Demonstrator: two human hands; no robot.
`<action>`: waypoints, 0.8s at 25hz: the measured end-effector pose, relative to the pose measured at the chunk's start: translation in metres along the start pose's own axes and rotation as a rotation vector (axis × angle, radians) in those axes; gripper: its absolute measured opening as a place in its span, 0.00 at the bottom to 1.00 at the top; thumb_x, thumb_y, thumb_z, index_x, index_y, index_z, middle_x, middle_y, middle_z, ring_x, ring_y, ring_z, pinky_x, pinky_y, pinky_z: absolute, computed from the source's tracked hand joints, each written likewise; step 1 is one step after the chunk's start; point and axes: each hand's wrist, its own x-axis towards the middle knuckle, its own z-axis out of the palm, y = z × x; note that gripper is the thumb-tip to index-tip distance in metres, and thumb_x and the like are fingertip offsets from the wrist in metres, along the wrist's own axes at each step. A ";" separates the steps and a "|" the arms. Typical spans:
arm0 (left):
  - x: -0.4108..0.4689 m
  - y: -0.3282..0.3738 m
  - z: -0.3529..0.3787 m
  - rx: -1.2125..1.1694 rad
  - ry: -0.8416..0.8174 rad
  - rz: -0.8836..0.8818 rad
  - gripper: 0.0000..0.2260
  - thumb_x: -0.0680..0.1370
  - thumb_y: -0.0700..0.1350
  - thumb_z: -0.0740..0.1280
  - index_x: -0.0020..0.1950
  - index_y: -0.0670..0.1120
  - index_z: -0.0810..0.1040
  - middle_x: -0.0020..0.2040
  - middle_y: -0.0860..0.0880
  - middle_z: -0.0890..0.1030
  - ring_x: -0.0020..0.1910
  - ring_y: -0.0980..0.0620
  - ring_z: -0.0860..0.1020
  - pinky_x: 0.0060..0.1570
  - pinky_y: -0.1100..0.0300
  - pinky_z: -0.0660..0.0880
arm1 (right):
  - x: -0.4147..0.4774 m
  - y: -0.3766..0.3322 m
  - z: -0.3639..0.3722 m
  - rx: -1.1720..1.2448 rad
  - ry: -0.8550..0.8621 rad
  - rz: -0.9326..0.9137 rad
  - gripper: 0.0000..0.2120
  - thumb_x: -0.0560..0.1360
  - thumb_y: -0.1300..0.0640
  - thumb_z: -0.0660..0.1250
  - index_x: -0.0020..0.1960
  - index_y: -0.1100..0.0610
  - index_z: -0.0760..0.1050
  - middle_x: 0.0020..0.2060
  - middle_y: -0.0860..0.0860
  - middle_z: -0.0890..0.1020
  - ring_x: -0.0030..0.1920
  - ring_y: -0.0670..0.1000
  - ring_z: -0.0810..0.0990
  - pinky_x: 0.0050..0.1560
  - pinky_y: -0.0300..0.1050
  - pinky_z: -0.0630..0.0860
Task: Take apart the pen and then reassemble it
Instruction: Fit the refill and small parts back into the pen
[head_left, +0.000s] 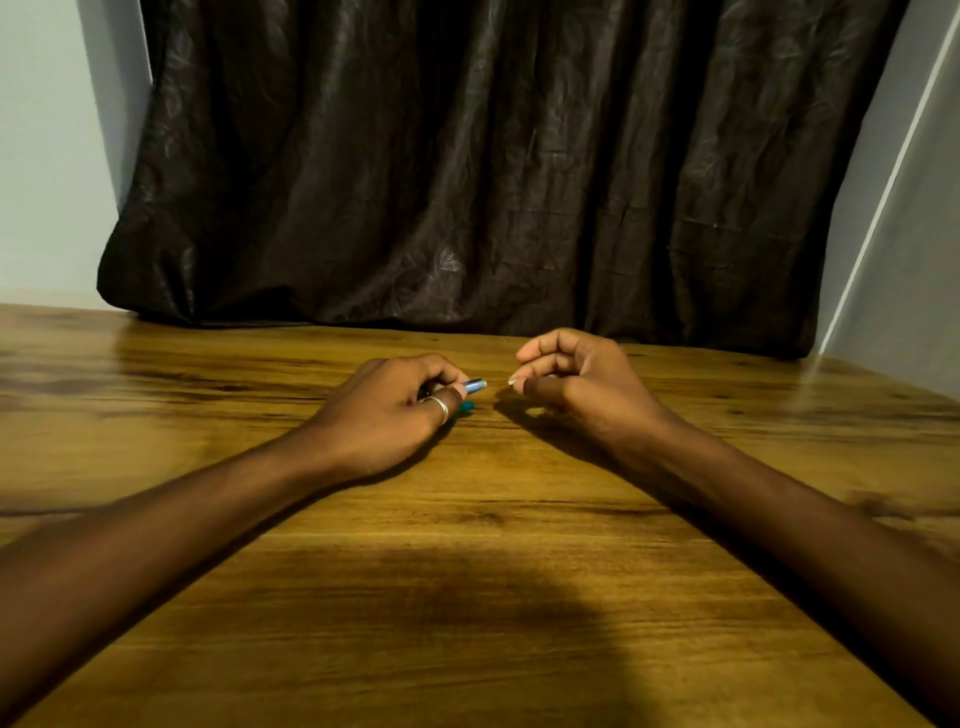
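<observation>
My left hand (400, 405) rests on the wooden table (467, 519) and is closed around a blue pen barrel (474, 385); only its short end sticks out to the right past my thumb and forefinger. A small teal piece (467, 408) shows just below that hand, at the fingertips; I cannot tell whether it lies on the table or is held. My right hand (566, 384) hovers a little to the right, fingers curled inward, thumb and forefinger pinched close. Whether something thin sits in that pinch is too small to tell.
A dark crumpled curtain (467, 182) hangs along the table's far edge. Pale walls stand at the left (47, 156) and right (904, 260). A broad shadow falls over the near part of the table.
</observation>
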 end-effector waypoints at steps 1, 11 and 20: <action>0.000 -0.001 0.000 0.010 0.010 0.011 0.08 0.81 0.52 0.64 0.57 0.56 0.81 0.45 0.54 0.85 0.43 0.53 0.82 0.45 0.43 0.80 | 0.000 0.000 0.001 0.006 -0.019 -0.014 0.11 0.72 0.70 0.72 0.50 0.58 0.78 0.35 0.49 0.84 0.33 0.42 0.80 0.32 0.36 0.75; 0.000 -0.007 0.005 0.128 0.045 0.094 0.10 0.80 0.53 0.64 0.59 0.57 0.80 0.45 0.59 0.82 0.43 0.58 0.78 0.39 0.56 0.72 | -0.002 -0.001 0.008 0.021 -0.075 -0.121 0.12 0.72 0.70 0.73 0.50 0.57 0.77 0.35 0.49 0.86 0.37 0.43 0.83 0.38 0.36 0.76; 0.001 -0.007 0.006 0.124 0.035 0.112 0.10 0.81 0.52 0.64 0.60 0.56 0.80 0.45 0.60 0.80 0.43 0.60 0.77 0.39 0.57 0.72 | -0.002 -0.001 0.008 -0.004 -0.048 -0.120 0.12 0.72 0.69 0.73 0.50 0.57 0.77 0.34 0.48 0.85 0.37 0.44 0.82 0.38 0.37 0.76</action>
